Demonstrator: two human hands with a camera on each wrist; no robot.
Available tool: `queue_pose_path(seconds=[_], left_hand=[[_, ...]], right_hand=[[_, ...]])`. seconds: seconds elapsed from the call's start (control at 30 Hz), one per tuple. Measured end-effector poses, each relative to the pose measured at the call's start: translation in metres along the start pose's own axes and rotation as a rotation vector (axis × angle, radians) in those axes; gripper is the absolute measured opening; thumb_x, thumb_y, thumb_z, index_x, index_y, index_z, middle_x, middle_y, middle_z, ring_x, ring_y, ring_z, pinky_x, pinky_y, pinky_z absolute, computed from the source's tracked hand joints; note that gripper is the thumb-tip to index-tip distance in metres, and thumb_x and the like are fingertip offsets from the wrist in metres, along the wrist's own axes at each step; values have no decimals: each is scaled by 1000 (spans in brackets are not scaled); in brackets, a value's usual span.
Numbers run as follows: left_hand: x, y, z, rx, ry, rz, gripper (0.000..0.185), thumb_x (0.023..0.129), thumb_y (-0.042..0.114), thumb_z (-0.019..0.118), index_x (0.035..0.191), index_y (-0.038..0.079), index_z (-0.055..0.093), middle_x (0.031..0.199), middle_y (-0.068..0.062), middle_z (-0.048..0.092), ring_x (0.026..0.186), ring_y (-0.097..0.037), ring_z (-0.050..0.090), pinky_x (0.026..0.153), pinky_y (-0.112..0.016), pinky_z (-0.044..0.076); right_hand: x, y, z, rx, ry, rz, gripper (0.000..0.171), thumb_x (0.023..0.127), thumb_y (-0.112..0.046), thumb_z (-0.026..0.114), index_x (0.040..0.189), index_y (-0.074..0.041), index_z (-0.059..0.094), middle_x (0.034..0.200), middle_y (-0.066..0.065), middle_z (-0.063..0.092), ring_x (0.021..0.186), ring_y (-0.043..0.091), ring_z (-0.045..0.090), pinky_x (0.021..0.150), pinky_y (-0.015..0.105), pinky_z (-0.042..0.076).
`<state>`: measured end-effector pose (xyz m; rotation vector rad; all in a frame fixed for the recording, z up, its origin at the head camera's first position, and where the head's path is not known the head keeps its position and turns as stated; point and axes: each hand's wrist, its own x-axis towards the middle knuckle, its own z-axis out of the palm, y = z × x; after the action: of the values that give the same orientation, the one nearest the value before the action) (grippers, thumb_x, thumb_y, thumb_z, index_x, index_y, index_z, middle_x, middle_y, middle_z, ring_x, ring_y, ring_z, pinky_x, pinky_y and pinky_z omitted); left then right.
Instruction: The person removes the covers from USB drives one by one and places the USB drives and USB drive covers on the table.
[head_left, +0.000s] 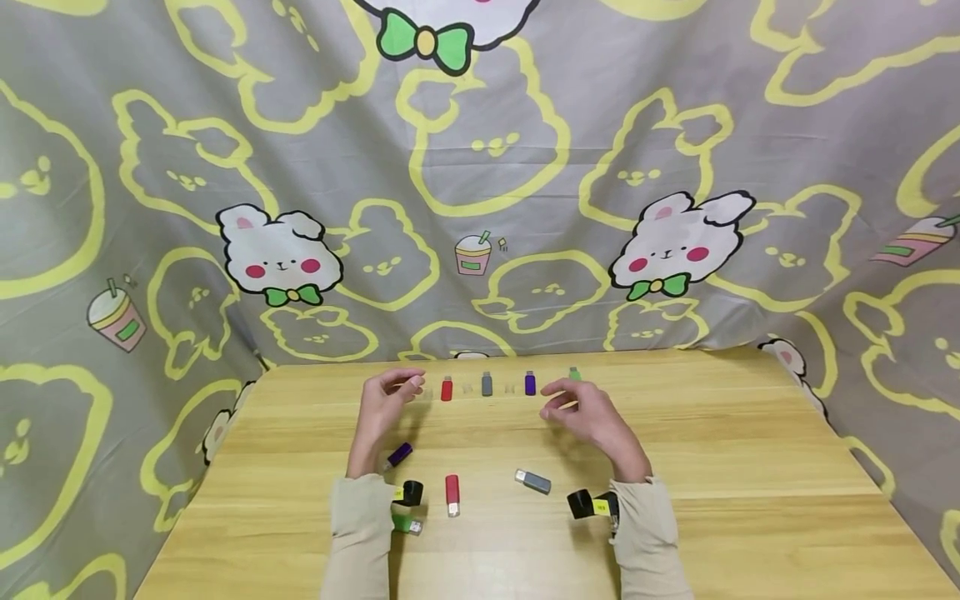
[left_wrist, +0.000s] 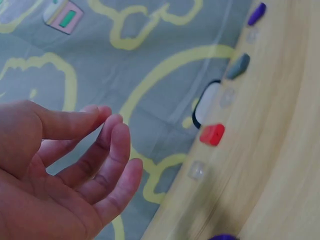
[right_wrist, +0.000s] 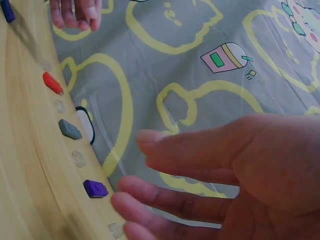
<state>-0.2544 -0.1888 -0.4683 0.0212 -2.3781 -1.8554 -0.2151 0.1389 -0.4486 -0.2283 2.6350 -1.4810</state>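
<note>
My hands hover empty over the wooden table (head_left: 750, 467).

My left hand (head_left: 384, 402) and right hand (head_left: 587, 410) hang loosely curled, gripping nothing, near the far row: red cap (head_left: 447, 389), grey cap (head_left: 487, 384), purple cap (head_left: 530, 383), green cap (head_left: 574, 374) just beyond my right fingers.

beige long sleeves (head_left: 360, 525); black wrist cameras (head_left: 592, 504), yellow labels.
</note>
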Motion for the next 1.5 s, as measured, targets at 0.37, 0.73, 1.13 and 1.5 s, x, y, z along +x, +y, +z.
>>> queue_pose_path(seconds=[0.37,0.73,1.13,1.5], left_hand=[[-11,8,17,-55,-43,62,20,99,2,67,114,-11,71,111,-26,71,92,-33,70,80,-31,59],[-16,10,43,-42,-132,111,15,96,-2,68,109,-7,74,107,-26,72,92,-40,69,79,-24,57],[-21,10,51,-33,-159,148,16,96,0,70,109,-9,73,101,-22,73,88,-36,70,73,-20,54],[-19,5,60,-7,-184,169,17,97,-1,68,109,-12,71,97,-26,72,88,-46,68,71,-27,57]], right_hand=[[-10,-6,11,-93,-121,-39,24,92,-4,75,115,3,70,101,12,69,93,27,69,81,42,59],[-25,0,34,-288,-183,-55,26,85,-4,83,108,-6,71,96,7,65,87,22,58,79,42,53],[-29,-2,54,-324,-199,-119,21,81,-4,86,93,-3,69,83,6,59,75,20,50,68,39,47],[-31,-3,59,-353,-181,-159,23,81,7,79,76,-9,63,71,-4,54,64,14,49,56,28,42]])
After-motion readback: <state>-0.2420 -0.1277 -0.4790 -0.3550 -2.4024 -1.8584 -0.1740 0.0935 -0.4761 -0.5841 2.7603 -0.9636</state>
